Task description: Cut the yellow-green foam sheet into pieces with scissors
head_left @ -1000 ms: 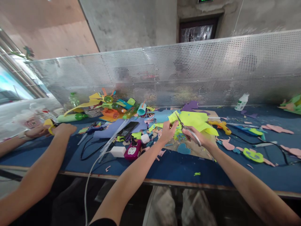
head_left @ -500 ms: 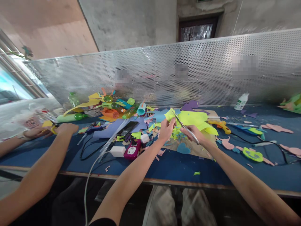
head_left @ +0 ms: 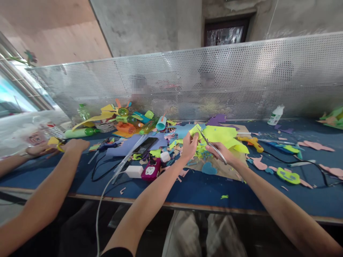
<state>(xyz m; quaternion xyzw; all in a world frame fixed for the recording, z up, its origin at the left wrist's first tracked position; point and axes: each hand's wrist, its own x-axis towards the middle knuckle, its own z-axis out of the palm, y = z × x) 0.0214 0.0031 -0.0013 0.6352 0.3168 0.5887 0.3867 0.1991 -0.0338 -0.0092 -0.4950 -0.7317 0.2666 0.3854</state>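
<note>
Pinched in my left hand (head_left: 190,145) is a small piece of yellow-green paper (head_left: 195,130). My right hand (head_left: 220,152) is closed on the handles of a pair of scissors (head_left: 205,140), whose blades lie at the right edge of that piece. Behind the scissors a larger yellow-green sheet (head_left: 221,135) lies on the table. Below my hands are many small yellow-green scraps (head_left: 201,152) on brown paper, and a blue heart-shaped cutout (head_left: 209,168) lies near its front edge.
A magenta power socket (head_left: 151,170) with a white charger (head_left: 134,171) and a phone (head_left: 146,145) lie left. A yellow glue gun (head_left: 253,143) and white bottle (head_left: 275,115) stand right. A co-worker's hands (head_left: 76,144) work far left. A perforated metal panel (head_left: 171,85) borders the back.
The yellow-green piece in my left hand has turned slightly and looks smaller against the blades. The scissors have shifted a little; both hands remain in nearly the same place.
</note>
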